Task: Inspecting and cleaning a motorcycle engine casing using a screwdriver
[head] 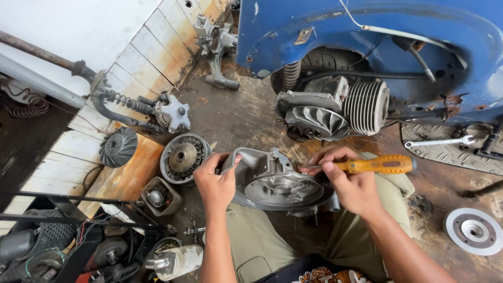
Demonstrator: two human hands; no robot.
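over stained floor [236, 120], left hand [215, 183] grips casing [277, 183]; right hand [351, 183] levels screwdriver [374, 165].

1. Your two forearms are bare, with no sleeves, watch or bands showing on them.
2. Your hands, the left hand [215, 183] and the right hand [350, 184], are gloveless and wear no rings.
3. You wear khaki-green trousers [262, 246].
4. At the bottom edge, your dark shirt hem [322, 273] carries an orange and white print.

A grey engine casing [275, 181] is gripped at its rim by the left hand [215, 183]; an orange-handled screwdriver [367, 165] is held against it by the right hand [351, 183].
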